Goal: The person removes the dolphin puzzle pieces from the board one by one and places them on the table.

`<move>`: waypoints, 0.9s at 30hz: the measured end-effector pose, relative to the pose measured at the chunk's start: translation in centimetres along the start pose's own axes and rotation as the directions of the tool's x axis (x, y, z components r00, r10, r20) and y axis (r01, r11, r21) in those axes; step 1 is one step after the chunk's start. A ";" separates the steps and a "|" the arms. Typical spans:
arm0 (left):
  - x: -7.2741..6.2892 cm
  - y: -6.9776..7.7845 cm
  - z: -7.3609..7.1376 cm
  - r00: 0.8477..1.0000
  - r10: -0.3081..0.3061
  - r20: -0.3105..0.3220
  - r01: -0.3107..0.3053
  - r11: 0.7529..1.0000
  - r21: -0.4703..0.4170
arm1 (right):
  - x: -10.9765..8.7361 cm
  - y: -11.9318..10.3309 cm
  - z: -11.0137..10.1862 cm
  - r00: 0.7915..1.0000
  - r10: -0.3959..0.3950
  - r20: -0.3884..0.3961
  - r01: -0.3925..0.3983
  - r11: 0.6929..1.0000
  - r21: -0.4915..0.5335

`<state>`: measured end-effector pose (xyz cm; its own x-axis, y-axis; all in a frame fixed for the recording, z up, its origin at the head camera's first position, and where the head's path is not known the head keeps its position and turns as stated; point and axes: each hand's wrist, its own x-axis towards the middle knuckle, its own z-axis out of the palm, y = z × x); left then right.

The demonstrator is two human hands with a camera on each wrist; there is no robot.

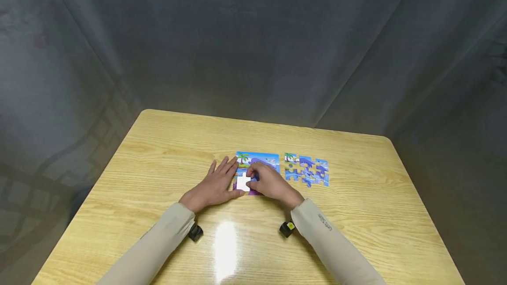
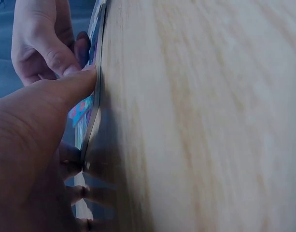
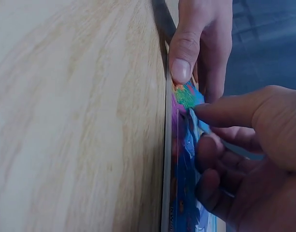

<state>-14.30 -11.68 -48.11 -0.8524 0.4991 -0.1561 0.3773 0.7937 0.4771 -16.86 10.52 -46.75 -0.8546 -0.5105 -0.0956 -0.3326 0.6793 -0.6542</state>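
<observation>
A jigsaw board point(image 1: 262, 155) with a palm tree and a purple dolphin lies on the table. My left hand point(image 1: 215, 184) rests at its left side, fingers spread and fairly straight, thumb on the near edge. My right hand point(image 1: 271, 182) is bent over the lower part of the picture. Its thumb and forefinger pinch the right edge of a jigsaw piece point(image 1: 243, 182) that looks white in the head view. From the right wrist, a green and blue patch of the piece point(image 3: 187, 96) shows between the two hands. The right hand covers part of the dolphin.
Several jigsaw pieces point(image 1: 306, 171) lie spread out in a block just right of the board. The wooden table point(image 1: 356, 214) has rounded far corners and a bright glare near its front. Dark grey curtains point(image 1: 245, 56) hang behind it and at both sides.
</observation>
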 end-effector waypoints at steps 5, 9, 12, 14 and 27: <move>0.1 0.0 0.1 1.000 -0.004 0.010 0.004 1.000 -0.005 | -0.1 -0.1 -0.3 1.000 -0.013 0.010 0.012 0.996 0.091; 0.1 -0.1 0.1 1.000 0.005 0.003 -0.005 1.000 -0.014 | -0.4 -0.3 -0.7 0.999 -0.017 0.036 0.012 0.989 0.150; 0.1 -0.1 0.1 1.000 0.003 0.007 -0.003 1.000 -0.010 | -0.6 -0.4 -1.0 0.999 -0.015 0.043 0.007 0.986 0.165; 0.1 -0.1 0.0 1.000 0.001 0.011 0.000 1.000 -0.007 | -0.7 -0.4 -1.2 0.999 -0.011 0.043 0.004 0.986 0.167; 0.1 0.0 0.0 1.000 -0.004 0.007 0.004 1.000 0.003 | -0.9 -0.4 -1.2 0.998 -0.042 0.044 0.035 0.986 0.165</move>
<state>-14.40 -11.61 -48.11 -0.8512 0.4986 -0.1640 0.3754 0.7966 0.4737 -16.38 11.34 -45.53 -0.8212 -0.5617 -0.1009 -0.2918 0.5652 -0.7716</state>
